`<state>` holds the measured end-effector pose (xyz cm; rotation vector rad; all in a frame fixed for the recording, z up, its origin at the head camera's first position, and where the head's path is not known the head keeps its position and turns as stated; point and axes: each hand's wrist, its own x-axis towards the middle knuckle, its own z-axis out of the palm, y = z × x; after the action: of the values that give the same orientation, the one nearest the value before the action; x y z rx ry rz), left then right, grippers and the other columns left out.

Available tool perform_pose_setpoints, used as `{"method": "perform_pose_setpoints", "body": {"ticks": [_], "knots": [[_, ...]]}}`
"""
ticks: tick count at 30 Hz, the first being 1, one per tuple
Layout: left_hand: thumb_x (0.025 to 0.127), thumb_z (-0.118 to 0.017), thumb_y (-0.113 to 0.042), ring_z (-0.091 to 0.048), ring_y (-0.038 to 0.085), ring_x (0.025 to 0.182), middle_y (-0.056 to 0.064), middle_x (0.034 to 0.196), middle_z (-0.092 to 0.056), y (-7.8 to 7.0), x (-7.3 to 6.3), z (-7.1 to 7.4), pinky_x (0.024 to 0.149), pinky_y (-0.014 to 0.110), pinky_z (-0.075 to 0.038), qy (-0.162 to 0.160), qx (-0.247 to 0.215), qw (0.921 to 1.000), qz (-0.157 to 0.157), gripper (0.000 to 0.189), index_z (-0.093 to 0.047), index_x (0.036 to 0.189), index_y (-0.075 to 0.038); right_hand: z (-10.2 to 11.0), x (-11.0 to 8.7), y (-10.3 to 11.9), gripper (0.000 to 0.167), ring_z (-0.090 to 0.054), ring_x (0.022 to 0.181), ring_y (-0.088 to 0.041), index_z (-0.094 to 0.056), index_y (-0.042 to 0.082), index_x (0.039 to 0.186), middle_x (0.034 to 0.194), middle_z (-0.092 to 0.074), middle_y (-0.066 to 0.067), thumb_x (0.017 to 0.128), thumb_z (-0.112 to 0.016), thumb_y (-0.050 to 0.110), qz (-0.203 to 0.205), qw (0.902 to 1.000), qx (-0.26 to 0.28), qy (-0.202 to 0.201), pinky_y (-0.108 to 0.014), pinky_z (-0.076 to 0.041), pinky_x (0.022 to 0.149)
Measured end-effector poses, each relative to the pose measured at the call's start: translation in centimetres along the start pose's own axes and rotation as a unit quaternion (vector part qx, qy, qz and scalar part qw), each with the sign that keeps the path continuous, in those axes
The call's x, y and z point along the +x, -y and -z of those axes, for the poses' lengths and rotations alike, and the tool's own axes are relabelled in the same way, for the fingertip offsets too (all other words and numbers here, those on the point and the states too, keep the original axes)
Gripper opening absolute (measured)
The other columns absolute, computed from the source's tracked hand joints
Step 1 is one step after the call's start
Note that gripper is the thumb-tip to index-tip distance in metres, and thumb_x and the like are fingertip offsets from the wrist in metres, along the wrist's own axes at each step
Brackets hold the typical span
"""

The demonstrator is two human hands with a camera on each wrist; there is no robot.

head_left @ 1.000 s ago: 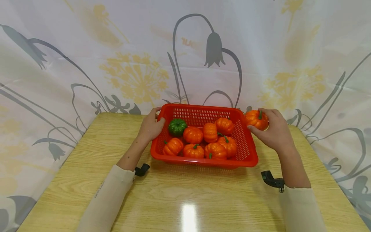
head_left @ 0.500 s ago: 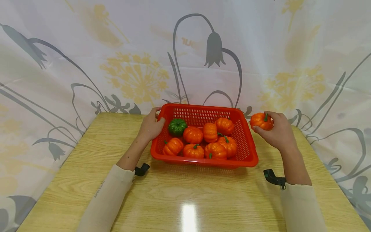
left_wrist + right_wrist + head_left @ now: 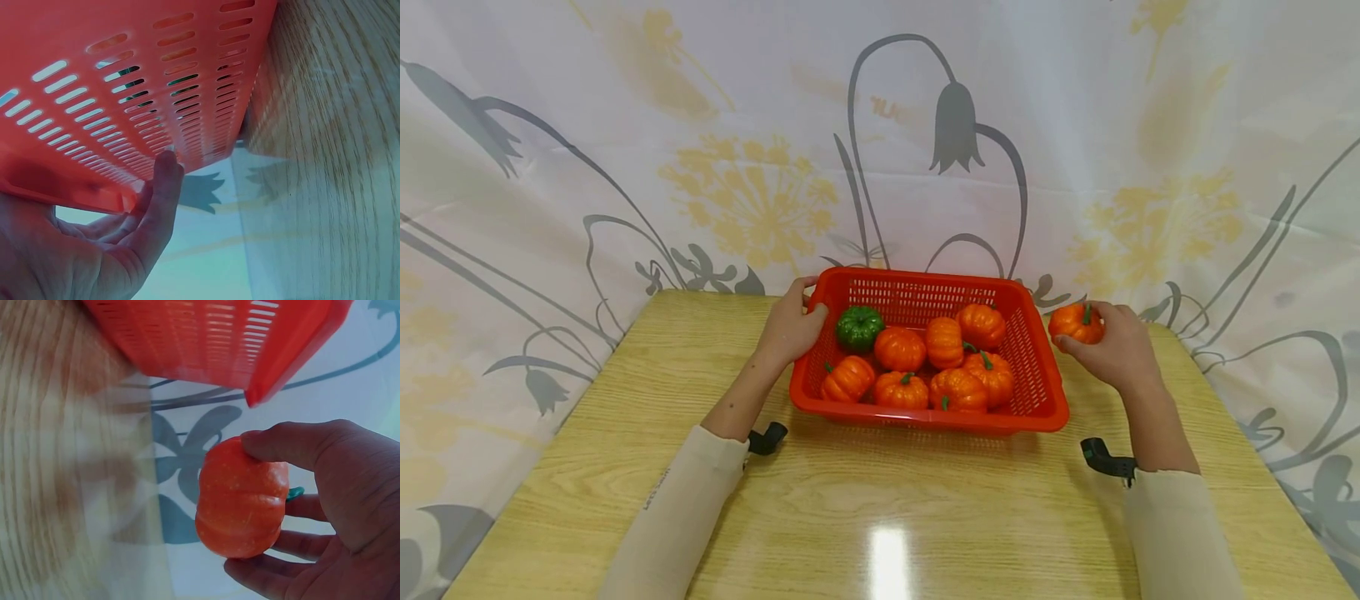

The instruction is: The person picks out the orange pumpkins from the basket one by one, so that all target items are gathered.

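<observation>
A red plastic basket [image 3: 928, 423] with slotted walls stands on the table, holding several small orange pumpkins [image 3: 900, 349] and one green pumpkin [image 3: 859, 329]. My left hand [image 3: 793, 325] grips the basket's left rim; in the left wrist view, fingers [image 3: 164, 200] reach beneath the rim along the outer wall. Just right of the basket, my right hand [image 3: 1117, 346] holds another orange pumpkin [image 3: 240, 500] between thumb and fingers. In the right wrist view this pumpkin is apart from the basket and looks raised off the table, its green stem toward the palm.
The wood-grain table [image 3: 880, 508] stretches in front of the basket and to both sides. Behind it hangs a pale curtain [image 3: 760, 100] with grey and yellow flowers. Dark wrist-camera mounts [image 3: 1105, 458] stick out from the sleeves.
My right hand has moved right, away from the basket's right rim, and then slightly down, with the orange pumpkin in it. The left hand and the basket have stayed still.
</observation>
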<state>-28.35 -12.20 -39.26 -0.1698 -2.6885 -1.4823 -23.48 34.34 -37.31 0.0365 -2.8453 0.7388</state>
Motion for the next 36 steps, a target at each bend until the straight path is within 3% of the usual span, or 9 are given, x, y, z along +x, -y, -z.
{"method": "perform_pose_setpoints", "body": {"ticks": [20, 36], "knots": [[0.105, -0.050, -0.019, -0.071, 0.034, 0.100, 0.018, 0.122, -0.064, -0.4, -0.3, 0.2, 0.077, 0.044, -0.064, 0.009, -0.003, 0.9999, -0.004, 0.060, -0.039, 0.162, -0.008, -2.0, 0.5, -2.0, 0.069, -0.051, 0.110, -0.057, -0.049, -0.018, 0.140, 0.127, -0.051, -0.042, 0.093, -0.076, 0.025, -0.010, 0.9994, -0.016, 0.030, -0.070, -0.049, 0.095], [0.103, -0.051, -0.018, -0.072, 0.033, 0.096, 0.019, 0.119, -0.065, -0.5, -0.3, 0.3, 0.072, 0.040, -0.064, 0.007, -0.002, 1.0000, -0.003, 0.061, -0.040, 0.162, -0.006, -2.7, 0.7, -2.4, 0.070, -0.049, 0.118, -0.058, -0.047, -0.018, 0.142, 0.134, -0.048, -0.043, 0.090, -0.075, 0.021, -0.018, 0.9986, -0.014, 0.048, -0.072, -0.046, 0.104]]}}
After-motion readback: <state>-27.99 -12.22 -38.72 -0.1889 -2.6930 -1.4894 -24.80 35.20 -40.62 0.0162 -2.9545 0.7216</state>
